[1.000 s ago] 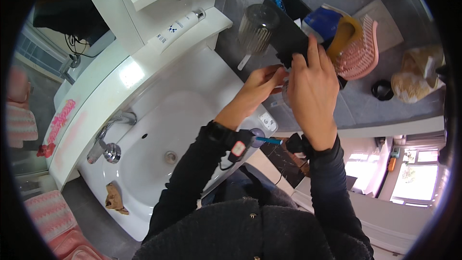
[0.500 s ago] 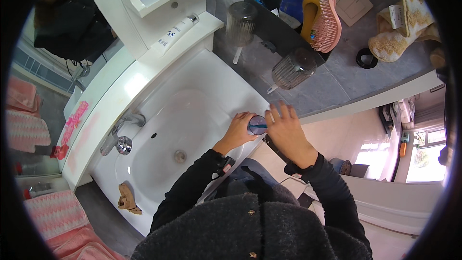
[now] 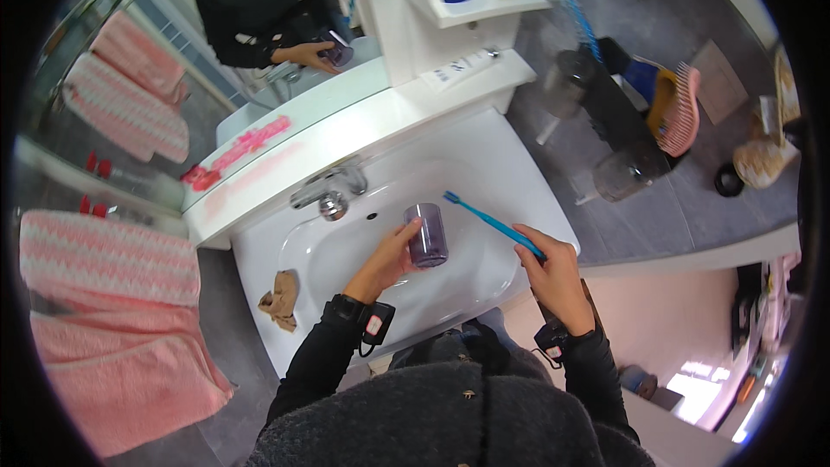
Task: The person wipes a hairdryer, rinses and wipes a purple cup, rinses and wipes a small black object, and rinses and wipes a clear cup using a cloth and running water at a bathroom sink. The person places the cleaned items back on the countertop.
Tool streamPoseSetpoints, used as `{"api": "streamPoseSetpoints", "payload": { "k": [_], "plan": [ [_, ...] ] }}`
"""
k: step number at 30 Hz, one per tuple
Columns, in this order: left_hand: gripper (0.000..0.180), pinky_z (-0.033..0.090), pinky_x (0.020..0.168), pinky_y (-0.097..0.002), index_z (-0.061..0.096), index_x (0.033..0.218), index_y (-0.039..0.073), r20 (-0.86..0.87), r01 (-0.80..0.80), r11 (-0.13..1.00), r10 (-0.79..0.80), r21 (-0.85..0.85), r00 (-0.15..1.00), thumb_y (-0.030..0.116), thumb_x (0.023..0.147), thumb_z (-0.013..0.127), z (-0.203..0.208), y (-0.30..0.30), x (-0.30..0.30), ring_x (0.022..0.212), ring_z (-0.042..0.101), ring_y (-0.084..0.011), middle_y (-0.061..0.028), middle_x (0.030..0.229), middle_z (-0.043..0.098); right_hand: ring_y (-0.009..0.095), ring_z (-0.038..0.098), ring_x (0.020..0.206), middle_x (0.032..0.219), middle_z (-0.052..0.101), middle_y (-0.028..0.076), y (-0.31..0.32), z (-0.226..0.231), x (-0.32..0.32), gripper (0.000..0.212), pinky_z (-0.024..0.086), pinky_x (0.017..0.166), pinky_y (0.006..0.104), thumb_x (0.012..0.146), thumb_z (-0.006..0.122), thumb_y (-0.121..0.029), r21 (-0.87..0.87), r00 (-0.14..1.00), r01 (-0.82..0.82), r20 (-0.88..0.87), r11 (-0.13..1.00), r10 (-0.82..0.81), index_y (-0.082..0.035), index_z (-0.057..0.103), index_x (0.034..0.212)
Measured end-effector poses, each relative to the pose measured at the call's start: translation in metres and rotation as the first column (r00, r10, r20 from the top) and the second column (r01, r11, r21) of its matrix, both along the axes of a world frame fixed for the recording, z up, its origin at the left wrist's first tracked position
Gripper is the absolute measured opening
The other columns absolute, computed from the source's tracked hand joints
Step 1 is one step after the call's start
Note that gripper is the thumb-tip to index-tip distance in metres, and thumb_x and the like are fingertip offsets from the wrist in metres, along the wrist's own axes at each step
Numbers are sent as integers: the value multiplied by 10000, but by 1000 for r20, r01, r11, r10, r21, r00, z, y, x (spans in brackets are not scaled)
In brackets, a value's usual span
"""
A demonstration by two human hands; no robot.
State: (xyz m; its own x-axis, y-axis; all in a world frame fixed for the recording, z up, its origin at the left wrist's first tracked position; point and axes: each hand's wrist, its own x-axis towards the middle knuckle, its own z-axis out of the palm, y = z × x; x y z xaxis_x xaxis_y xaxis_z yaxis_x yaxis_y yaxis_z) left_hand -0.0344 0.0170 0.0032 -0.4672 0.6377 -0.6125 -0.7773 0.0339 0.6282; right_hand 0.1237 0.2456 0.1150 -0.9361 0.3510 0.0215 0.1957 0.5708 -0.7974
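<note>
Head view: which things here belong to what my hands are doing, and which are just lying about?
Apparently in use:
- purple-tinted clear cup, in the left hand
- blue toothbrush, in the right hand
- white sink, beneath both

Just lying about:
- crumpled brown cloth
- white tube
- pink hairbrush
- black ring

Nothing legible (blurry tube label (image 3: pixel 451 71)).

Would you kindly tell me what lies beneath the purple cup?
Below the purple cup is the white sink; the patch behind the left grip is covered and cannot be seen.
</note>
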Motion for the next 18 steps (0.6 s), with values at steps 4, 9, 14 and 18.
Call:
{"api": "streamPoseSetpoints", "payload": {
  "k": [4,9,14,18],
  "plan": [
    [500,380,986,-727,493,1318,65,489,-355,908,211,222,846,454,1005,479,-3,-34,18,1003,643,-319,-166,1178,599,107,574,547,633,609,92,-15,-15,-11,137,438,534,261,887,662,-52,-129,999,27,28,991,-24,0,646,1012],
    [488,335,1032,-721,467,1339,74,658,-511,825,248,242,711,432,1008,468,-8,-51,32,1015,625,-324,-149,1194,562,150,568,527,624,628,54,-29,-44,-23,125,432,530,278,843,708,-43,-330,997,40,-44,943,-57,2,628,928],
    [475,380,996,-710,465,1336,80,622,-429,830,132,357,772,428,1014,462,-12,-58,39,1030,623,-311,-143,1204,561,133,561,800,909,584,77,-41,-61,-36,90,458,694,265,864,676,-38,10,913,-15,-408,1000,17,0,614,917],
    [514,447,974,-646,476,1334,82,349,-290,916,185,276,919,476,1003,472,-4,-59,47,1026,634,-282,-143,1220,574,163,535,853,1044,518,84,-67,-72,-45,105,452,724,274,914,615,-70,-430,948,-167,-317,887,25,-6,601,996]
  ]
}}
